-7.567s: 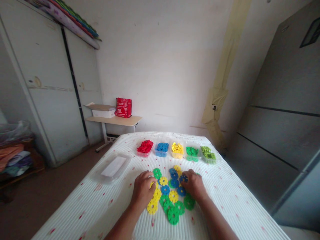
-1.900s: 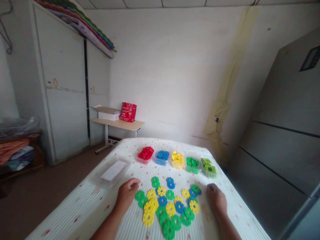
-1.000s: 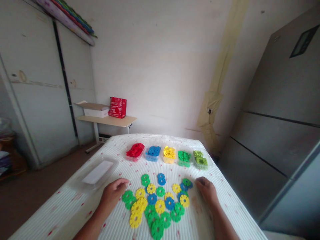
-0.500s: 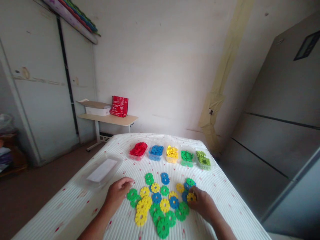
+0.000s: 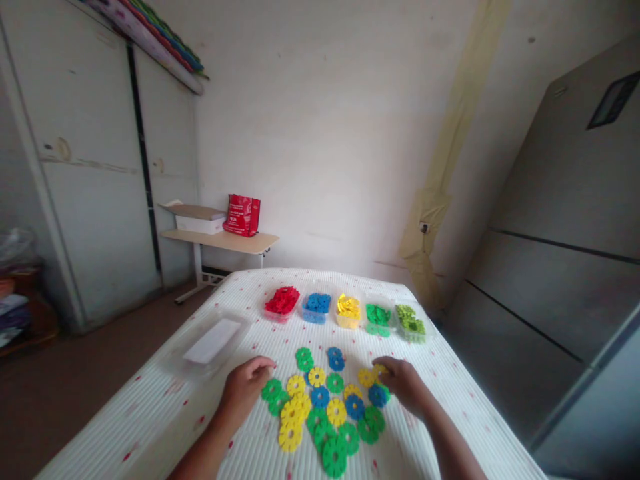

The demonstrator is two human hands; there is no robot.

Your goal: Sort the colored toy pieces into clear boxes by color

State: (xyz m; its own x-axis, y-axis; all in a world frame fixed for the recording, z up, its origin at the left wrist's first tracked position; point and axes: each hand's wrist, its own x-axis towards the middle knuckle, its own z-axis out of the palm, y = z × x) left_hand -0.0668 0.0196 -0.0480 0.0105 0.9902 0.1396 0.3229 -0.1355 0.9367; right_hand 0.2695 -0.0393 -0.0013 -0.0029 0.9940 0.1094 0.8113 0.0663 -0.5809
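Observation:
My right hand is closed on a yellow notched plastic disc, pinched at the fingertips and partly covered by them. Just below it lies a blue disc over a green one; another yellow disc is close on the left. My left hand rests at the left side of the spread discs, fingers loosely bent with nothing visible in them. Closest to it are two overlapping green discs. Between the hands lie several yellow, blue and green discs, including an overlapping yellow group and green group.
Across the far part of the cloth-covered table stand clear tubs of red, blue, yellow, green and light green pieces. A clear lid or tray with white paper lies at left.
My right hand has moved up and slightly away with the yellow disc, uncovering the blue disc below. My left hand stays beside the green discs. The whole view has shifted slightly.

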